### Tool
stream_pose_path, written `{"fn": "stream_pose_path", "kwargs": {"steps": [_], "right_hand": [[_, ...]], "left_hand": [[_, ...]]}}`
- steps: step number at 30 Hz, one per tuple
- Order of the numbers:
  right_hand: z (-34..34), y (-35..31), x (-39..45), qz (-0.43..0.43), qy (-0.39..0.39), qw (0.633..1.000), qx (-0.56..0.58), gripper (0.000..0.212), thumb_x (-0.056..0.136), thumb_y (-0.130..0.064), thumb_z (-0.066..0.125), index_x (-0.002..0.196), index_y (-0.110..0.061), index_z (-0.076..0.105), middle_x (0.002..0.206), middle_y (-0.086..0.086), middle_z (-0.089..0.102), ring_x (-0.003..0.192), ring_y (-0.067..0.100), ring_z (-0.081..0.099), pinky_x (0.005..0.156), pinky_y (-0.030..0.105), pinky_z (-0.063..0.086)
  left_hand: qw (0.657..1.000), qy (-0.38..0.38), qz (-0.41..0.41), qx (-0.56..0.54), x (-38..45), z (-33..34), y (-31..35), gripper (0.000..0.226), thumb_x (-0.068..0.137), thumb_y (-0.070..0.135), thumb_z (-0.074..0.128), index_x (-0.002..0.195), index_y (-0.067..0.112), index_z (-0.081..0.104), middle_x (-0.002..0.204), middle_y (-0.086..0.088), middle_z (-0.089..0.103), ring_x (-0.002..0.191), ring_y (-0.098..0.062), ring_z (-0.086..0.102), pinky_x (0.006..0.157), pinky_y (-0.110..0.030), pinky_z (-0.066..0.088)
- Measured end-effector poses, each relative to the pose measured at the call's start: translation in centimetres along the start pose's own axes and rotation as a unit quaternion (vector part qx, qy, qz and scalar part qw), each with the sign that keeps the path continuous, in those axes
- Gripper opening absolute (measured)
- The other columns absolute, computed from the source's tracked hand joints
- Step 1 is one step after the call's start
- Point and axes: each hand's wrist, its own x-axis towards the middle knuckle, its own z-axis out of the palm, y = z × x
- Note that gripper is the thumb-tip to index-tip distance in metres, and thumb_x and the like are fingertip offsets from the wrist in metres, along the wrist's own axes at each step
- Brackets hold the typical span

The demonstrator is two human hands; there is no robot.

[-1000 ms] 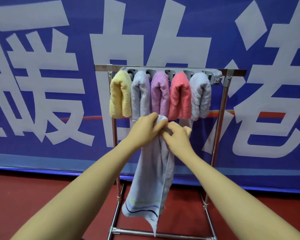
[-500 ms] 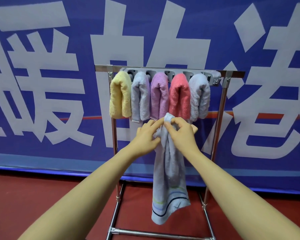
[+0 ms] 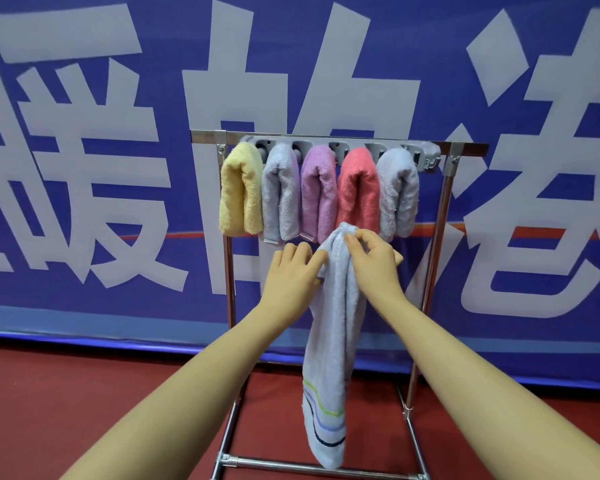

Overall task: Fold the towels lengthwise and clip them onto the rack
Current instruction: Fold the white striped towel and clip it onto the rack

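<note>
A pale blue towel [image 3: 333, 334] with striped lower end hangs folded lengthwise in front of the metal rack [image 3: 440, 237]. My right hand [image 3: 374, 265] pinches its top end just below the clipped towels. My left hand [image 3: 291, 275] rests against the towel's left edge, fingers partly spread and touching the cloth. Along the grey clip bar [image 3: 426, 155] hang several folded towels: a yellow towel [image 3: 239, 192], a light grey-blue towel [image 3: 280, 195], a purple towel [image 3: 318, 195], a coral towel [image 3: 357, 192] and another grey-blue towel [image 3: 397, 192].
A large blue banner [image 3: 84, 168] with white characters covers the wall behind the rack. The rack's lower crossbar [image 3: 274, 462] runs near the red floor [image 3: 66, 410]. The clip bar's right end holds no towel.
The towel has been gathered narrower and lifted slightly toward the clipped towels. My left hand has slid from the top end to the towel's left side, its fingers opening.
</note>
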Motion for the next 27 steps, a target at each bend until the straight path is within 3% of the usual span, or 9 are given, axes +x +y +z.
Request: {"fn": "stream_pose_path", "kwargs": {"steps": [3, 8, 10, 13, 16, 19, 21, 24, 27], "right_hand": [[-0.1, 0.4, -0.1, 0.003, 0.004, 1.0, -0.019, 0.016, 0.095, -0.023, 0.052, 0.093, -0.013, 0.065, 0.093, 0.003, 0.065, 0.084, -0.009, 0.048, 0.078, 0.001, 0.024], [-0.6, 1.7, -0.1, 0.018, 0.043, 0.994, -0.101, 0.014, 0.094, -0.027, 0.052, 0.091, -0.021, 0.064, 0.097, -0.008, 0.061, 0.1, 0.014, 0.048, 0.073, 0.022, 0.014], [-0.9, 2.4, 0.0, 0.029, 0.051, 0.991, -0.119, 0.016, 0.094, -0.027, 0.053, 0.093, -0.018, 0.065, 0.101, -0.005, 0.063, 0.098, 0.013, 0.053, 0.071, 0.022, 0.012], [-1.4, 3.7, 0.2, 0.068, 0.048, 0.99, -0.117, 0.018, 0.093, -0.018, 0.048, 0.094, -0.021, 0.066, 0.104, -0.003, 0.066, 0.098, 0.016, 0.055, 0.069, 0.026, 0.012], [-1.8, 4.2, 0.2, 0.095, 0.038, 0.991, -0.084, 0.033, 0.089, -0.004, 0.042, 0.108, -0.017, 0.064, 0.114, 0.001, 0.064, 0.109, 0.019, 0.053, 0.093, 0.024, 0.018], [-2.4, 4.3, 0.1, 0.068, 0.057, 0.995, -0.053, 0.039, 0.088, 0.0, 0.04, 0.118, -0.014, 0.06, 0.119, 0.006, 0.062, 0.114, 0.023, 0.054, 0.106, 0.042, 0.036], [-3.0, 4.2, -0.1, 0.067, 0.074, 0.994, -0.044, 0.036, 0.09, -0.002, 0.041, 0.12, -0.015, 0.057, 0.115, 0.01, 0.063, 0.108, 0.024, 0.056, 0.094, 0.036, 0.045], [-3.2, 3.7, -0.2, 0.044, 0.081, 0.995, -0.027, 0.015, 0.091, -0.004, 0.046, 0.095, -0.015, 0.054, 0.082, 0.006, 0.063, 0.077, 0.019, 0.057, 0.067, 0.025, 0.041], [-2.6, 2.7, -0.4, 0.006, 0.03, 0.999, -0.031, 0.025, 0.088, 0.002, 0.045, 0.084, -0.017, 0.061, 0.08, -0.006, 0.064, 0.079, 0.007, 0.058, 0.071, 0.012, 0.045]], "left_hand": [[0.999, 0.019, 0.025, 0.036, 0.6, -0.2, 0.3, 0.024, 0.057, 0.005, 0.075, 0.067, 0.016, 0.056, 0.056, 0.001, 0.044, 0.051, -0.02, 0.041, 0.052, -0.03, 0.026], [0.999, 0.012, -0.028, -0.043, 1.5, -1.4, 0.6, 0.026, 0.052, -0.005, 0.074, 0.066, 0.011, 0.059, 0.041, -0.001, 0.047, 0.038, -0.024, 0.03, 0.044, -0.021, 0.014], [0.978, 0.014, -0.128, -0.167, 1.8, -1.8, 0.5, 0.011, 0.077, 0.004, 0.062, 0.086, 0.011, 0.062, 0.057, -0.007, 0.061, 0.053, -0.03, 0.052, 0.044, -0.026, 0.032], [0.925, 0.023, -0.244, -0.292, 2.9, -2.8, 0.3, 0.015, 0.09, 0.018, 0.047, 0.097, 0.019, 0.061, 0.075, -0.004, 0.068, 0.075, -0.03, 0.06, 0.063, -0.04, 0.049], [0.918, 0.03, -0.248, -0.306, 3.6, -3.1, -0.3, 0.017, 0.09, 0.019, 0.048, 0.098, 0.02, 0.064, 0.08, -0.003, 0.07, 0.08, -0.03, 0.061, 0.068, -0.041, 0.05], [0.893, 0.019, -0.299, -0.336, 3.6, -2.8, -1.1, 0.016, 0.087, 0.019, 0.05, 0.092, 0.021, 0.065, 0.082, 0.0, 0.069, 0.084, -0.027, 0.062, 0.075, -0.038, 0.051], [0.869, 0.019, -0.335, -0.364, 3.3, -2.6, -1.4, 0.013, 0.086, 0.019, 0.051, 0.087, 0.02, 0.064, 0.08, 0.002, 0.068, 0.082, -0.024, 0.063, 0.073, -0.035, 0.051], [0.851, 0.004, -0.341, -0.399, 3.0, -2.5, -1.3, 0.011, 0.088, 0.016, 0.049, 0.084, 0.016, 0.059, 0.071, -0.002, 0.065, 0.071, -0.02, 0.06, 0.062, -0.027, 0.045], [0.855, -0.034, -0.31, -0.414, 3.2, -2.5, -0.7, 0.01, 0.089, 0.014, 0.048, 0.085, 0.014, 0.058, 0.065, -0.002, 0.061, 0.06, -0.011, 0.052, 0.054, -0.017, 0.039]]}}
